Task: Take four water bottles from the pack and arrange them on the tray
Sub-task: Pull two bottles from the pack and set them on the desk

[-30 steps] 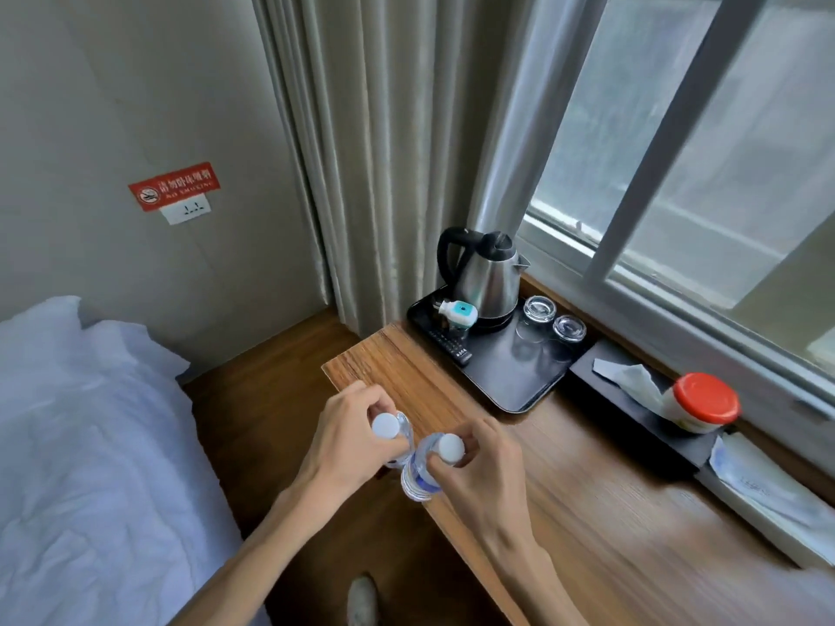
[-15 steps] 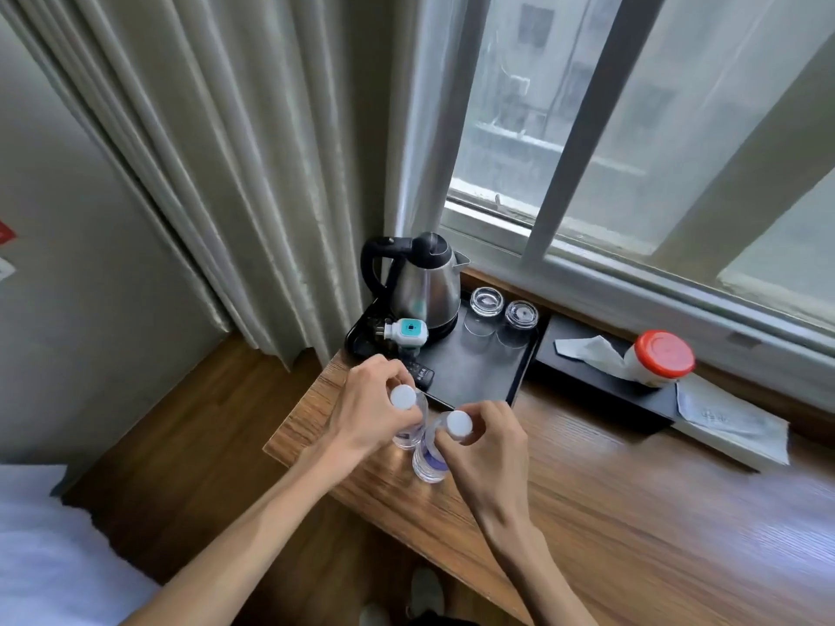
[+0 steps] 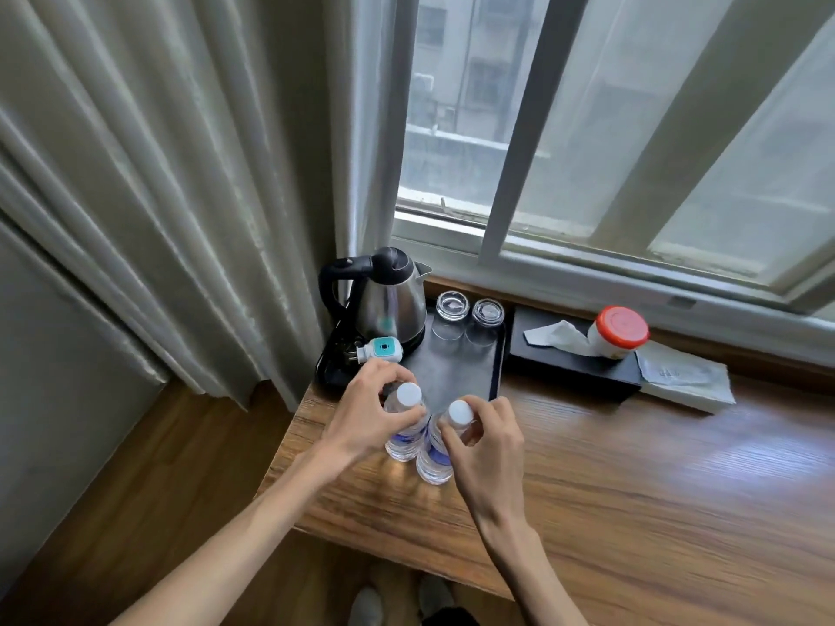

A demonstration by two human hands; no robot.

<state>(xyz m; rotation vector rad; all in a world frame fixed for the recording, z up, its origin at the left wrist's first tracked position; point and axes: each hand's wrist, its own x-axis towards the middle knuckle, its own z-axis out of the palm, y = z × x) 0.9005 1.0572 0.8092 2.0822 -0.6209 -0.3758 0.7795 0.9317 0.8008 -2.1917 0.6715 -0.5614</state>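
Note:
I hold two clear water bottles with white caps and blue labels, upright and side by side above the wooden desk, just in front of the black tray [image 3: 494,377]. My left hand [image 3: 368,420] grips the neck of the left bottle [image 3: 403,438]. My right hand [image 3: 485,445] grips the neck of the right bottle [image 3: 433,463]. Whether the bottle bases touch the desk is unclear. The bottle pack is out of view.
On the tray stand a steel kettle [image 3: 388,305], two upturned glasses [image 3: 467,318] and a white-and-teal plug device [image 3: 382,352]. To the right lie a black tissue box [image 3: 574,363], a red-lidded jar [image 3: 619,332] and a folded cloth [image 3: 682,377]. Curtains hang at left, a window behind.
Both hands have carried the bottles forward from past the desk's near corner to just before the tray. The view has swung away from the bed toward the window.

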